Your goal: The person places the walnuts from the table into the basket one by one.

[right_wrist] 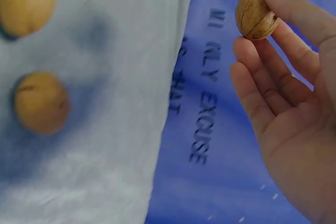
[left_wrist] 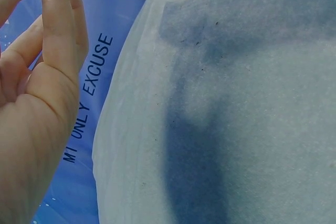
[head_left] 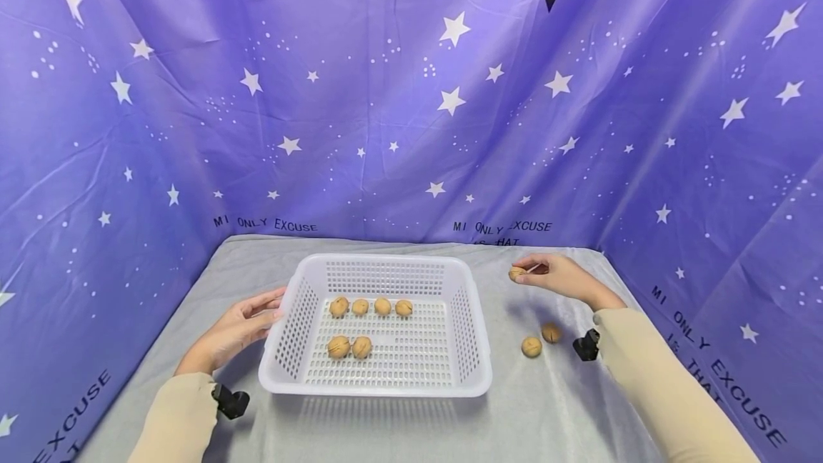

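A walnut (right_wrist: 255,13) is pinched between the thumb and fingertips of my right hand (head_left: 558,276), above the cloth to the right of the basket. My left hand (head_left: 233,329) is at the left side of the white plastic basket (head_left: 376,389), its fairly straight fingers (left_wrist: 56,30) right at the outer wall and rim. Inside the basket lie walnuts in two rows: several in the back row (head_left: 382,306), and two in the front row (head_left: 362,347), toward its left. Two more walnuts (head_left: 531,346) sit on the cloth below my right hand.
A grey cloth (head_left: 360,431) covers the table. Purple star-printed curtains (head_left: 386,127) close in the back and both sides, close to the table's edges. Black wrist cameras (head_left: 230,401) are worn at both sleeve cuffs.
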`<action>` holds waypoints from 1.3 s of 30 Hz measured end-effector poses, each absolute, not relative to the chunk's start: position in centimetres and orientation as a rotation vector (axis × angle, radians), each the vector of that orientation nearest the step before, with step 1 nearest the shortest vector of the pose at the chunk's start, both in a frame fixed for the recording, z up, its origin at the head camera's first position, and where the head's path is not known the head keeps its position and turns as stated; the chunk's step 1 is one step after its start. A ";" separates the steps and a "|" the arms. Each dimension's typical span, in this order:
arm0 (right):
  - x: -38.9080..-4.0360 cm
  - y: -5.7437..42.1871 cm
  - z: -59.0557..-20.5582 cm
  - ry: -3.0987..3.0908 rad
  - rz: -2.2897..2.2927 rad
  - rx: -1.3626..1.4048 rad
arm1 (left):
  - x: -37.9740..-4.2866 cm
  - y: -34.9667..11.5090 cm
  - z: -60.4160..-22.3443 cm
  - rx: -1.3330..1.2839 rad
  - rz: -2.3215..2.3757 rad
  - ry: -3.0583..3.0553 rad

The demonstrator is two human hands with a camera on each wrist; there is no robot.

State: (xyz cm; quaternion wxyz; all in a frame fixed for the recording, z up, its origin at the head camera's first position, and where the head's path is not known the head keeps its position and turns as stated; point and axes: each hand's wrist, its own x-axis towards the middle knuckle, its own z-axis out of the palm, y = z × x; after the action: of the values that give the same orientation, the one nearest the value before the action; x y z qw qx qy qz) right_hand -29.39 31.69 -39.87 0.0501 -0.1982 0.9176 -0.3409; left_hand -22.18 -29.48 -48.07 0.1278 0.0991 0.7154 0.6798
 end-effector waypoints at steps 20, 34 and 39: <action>-30.3 20.7 -36.3 2.604 -0.939 -0.964 | -22.1 -29.4 -47.7 0.297 1.984 2.069; -30.4 12.7 -38.1 2.438 -0.763 -1.122 | -22.2 -29.1 -47.6 0.256 1.969 2.079; -29.9 10.7 -39.8 2.380 -0.743 -1.155 | -22.2 -29.2 -47.7 0.256 1.969 2.079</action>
State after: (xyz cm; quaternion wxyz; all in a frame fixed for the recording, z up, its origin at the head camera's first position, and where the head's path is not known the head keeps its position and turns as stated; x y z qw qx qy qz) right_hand -29.92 10.66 -39.78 0.1956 -0.4122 0.8495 -0.2650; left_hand -22.18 -29.23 -47.67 0.1328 0.0883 0.7167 0.6789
